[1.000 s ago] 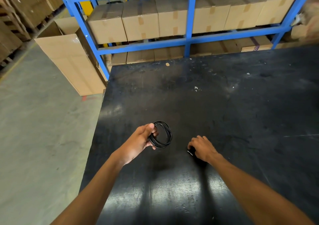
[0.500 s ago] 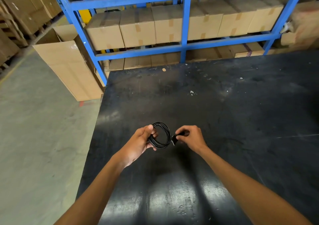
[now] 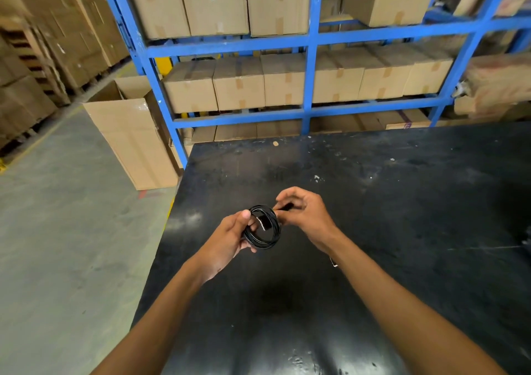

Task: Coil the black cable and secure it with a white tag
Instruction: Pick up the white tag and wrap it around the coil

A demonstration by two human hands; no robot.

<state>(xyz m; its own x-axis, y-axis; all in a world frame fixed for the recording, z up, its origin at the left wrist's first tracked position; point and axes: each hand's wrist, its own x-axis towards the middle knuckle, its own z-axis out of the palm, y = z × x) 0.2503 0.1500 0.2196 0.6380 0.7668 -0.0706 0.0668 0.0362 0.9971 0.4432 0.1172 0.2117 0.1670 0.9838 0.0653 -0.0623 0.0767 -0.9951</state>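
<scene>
1. Your left hand held the coiled black cable above the bench, your thumb pressed on the upper left of the loop and your fingers curled behind it; that grip was closed on the coil.
2. The coil hung as a small round bundle of several turns, raised off the bench surface near its left half, between your two hands.
3. Your right hand sat just beside the coil on its right, thumb and fingers pinched narrow on a dark strip or cable end that ran into the top of the loop; which of the two it was could not be told.
4. A small piece with a white edge lay across the turns at the upper middle of the coil. Whether it was the tag, and whether it was fastened, was too small to tell.
5. Beyond the bench stood a blue rack lined with closed cardboard boxes, and an open carton stood on the concrete floor to the left.
</scene>
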